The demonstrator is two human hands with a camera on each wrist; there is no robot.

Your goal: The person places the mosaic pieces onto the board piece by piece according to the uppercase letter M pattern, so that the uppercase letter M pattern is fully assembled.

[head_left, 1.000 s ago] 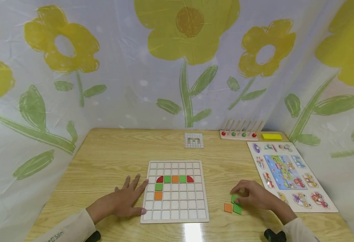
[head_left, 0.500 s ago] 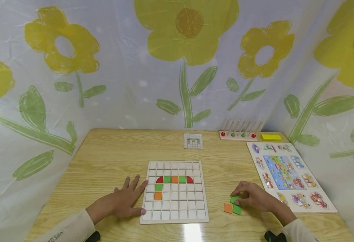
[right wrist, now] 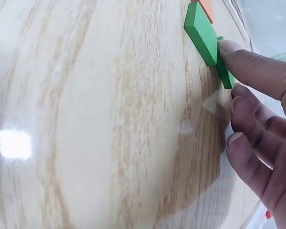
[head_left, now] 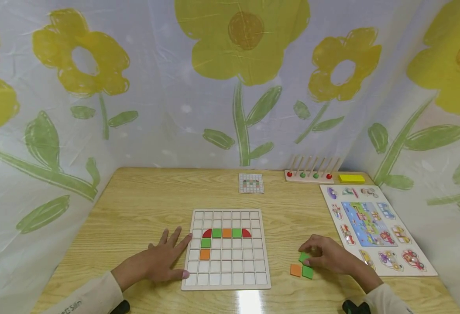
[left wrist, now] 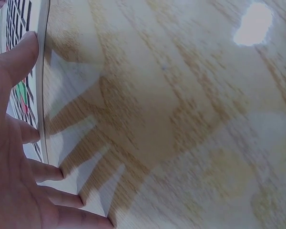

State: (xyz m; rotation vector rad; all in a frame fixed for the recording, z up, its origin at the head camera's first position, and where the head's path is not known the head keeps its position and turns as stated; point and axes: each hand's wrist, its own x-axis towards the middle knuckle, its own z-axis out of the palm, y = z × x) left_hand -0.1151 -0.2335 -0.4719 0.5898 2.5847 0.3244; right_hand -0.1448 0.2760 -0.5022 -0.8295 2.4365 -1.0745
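My left hand [head_left: 161, 259] lies with fingers spread at the left side of a white grid board [head_left: 238, 266], thumb and index fingertip on its edge. A row of red, green and orange pieces [head_left: 227, 233] crosses the board. Below its left end sit a green tile [head_left: 206, 243] and an orange tile [head_left: 204, 254]. To the right of the board, my right hand [head_left: 328, 255] pinches a green square tile [right wrist: 224, 71] between thumb and fingers, low over the table. Against it lies another green tile [head_left: 307, 272], with a loose orange tile [head_left: 295, 270] beside that.
Behind the board lies a small pattern card [head_left: 251, 183]. A peg stand [head_left: 310, 176] with red and green beads and a yellow block [head_left: 352, 179] stand at the back right. A picture puzzle board [head_left: 406, 261] lies along the right side. Flowered cloth [head_left: 155, 131] encloses the table.
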